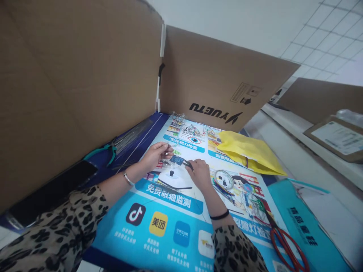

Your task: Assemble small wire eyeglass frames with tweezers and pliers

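My left hand (158,154) is closed in a pinch around something thin, clear and small, too fine to name. Close to its right, my right hand (200,173) grips a slim black two-pronged tool (187,164), perhaps tweezers, pointing toward the left hand. Both hands are just above a blue-and-white printed poster sheet (170,196). To the right of my right hand lies a round coil of thin wire (224,180). Small clear packets with tiny parts (195,130) rest beyond the hands.
Cardboard panels (70,75) stand at the left and back. Teal-handled pliers (112,152) and a bundle of thin wires (133,136) lie left. On the right are a yellow envelope (252,151), red-handled scissors (287,245), a teal bag (300,223) and more clear packets (255,206).
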Motion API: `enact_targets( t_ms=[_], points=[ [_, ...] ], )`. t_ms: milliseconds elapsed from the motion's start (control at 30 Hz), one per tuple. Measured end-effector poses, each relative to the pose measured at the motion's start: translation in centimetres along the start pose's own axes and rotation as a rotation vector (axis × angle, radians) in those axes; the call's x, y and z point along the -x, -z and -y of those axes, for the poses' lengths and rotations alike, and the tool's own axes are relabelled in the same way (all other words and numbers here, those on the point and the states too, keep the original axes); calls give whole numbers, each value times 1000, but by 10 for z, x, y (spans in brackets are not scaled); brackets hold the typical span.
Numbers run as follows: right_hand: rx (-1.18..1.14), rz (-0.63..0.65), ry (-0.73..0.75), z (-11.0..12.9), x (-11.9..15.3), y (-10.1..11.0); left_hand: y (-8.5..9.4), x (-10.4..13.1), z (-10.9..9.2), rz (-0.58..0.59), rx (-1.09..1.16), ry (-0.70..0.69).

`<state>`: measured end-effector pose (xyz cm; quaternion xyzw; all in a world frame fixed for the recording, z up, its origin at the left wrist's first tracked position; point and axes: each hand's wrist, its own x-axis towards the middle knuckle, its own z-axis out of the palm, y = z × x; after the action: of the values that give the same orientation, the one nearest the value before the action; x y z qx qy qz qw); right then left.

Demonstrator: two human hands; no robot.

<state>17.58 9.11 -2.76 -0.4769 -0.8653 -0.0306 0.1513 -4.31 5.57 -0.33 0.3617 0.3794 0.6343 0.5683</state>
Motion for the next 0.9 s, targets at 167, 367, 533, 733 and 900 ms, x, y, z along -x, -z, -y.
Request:
enact_targets(
  t_ms=[167,367,533,733,900],
  points=[
    [-6,-10,26,0,1,2,-13,19,-11,-58,-70,-43],
    [-79,-60,31,-5,2,1,-19,37,-6,-138,-151,-4],
    [-364,-245,173,-1,10,7,-35,35,-2,-142,-194,-4],
    [-562,-333,298,20,24,10,-47,35,6,-101,-202,27],
    [-605,-281,276,25,26,8,-42,38,11,-62,-141,97]
  ],
)
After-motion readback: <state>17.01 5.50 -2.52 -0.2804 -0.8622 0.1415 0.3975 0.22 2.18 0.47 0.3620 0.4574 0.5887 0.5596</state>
